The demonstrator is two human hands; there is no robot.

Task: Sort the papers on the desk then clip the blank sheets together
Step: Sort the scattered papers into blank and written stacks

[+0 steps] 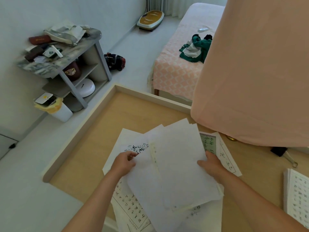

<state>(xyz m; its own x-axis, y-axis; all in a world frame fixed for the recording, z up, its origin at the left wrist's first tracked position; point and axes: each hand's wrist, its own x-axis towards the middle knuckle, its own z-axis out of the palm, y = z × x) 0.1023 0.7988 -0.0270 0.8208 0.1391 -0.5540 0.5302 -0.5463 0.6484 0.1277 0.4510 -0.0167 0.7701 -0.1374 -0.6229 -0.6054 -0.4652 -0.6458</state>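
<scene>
A loose fan of white sheets (177, 166) lies over the middle of the wooden desk (93, 148). My left hand (123, 163) pinches the left edge of a thin blank sheet, and my right hand (212, 166) grips the right edge of the pile. Sheets with black brush writing (135, 148) and printed grid characters (128, 203) stick out from under the blank ones. Another written sheet (224, 154) shows beside my right hand. A black binder clip (282, 154) lies on the desk at the right.
A stack of written pages (296, 196) sits at the desk's right edge. A large peach cloth-covered shape (257, 72) hangs over the desk's far right corner. Beyond the raised desk rim (78, 136) are the floor, a grey shelf unit (70, 64), a white bin (56, 108) and a bed (180, 52).
</scene>
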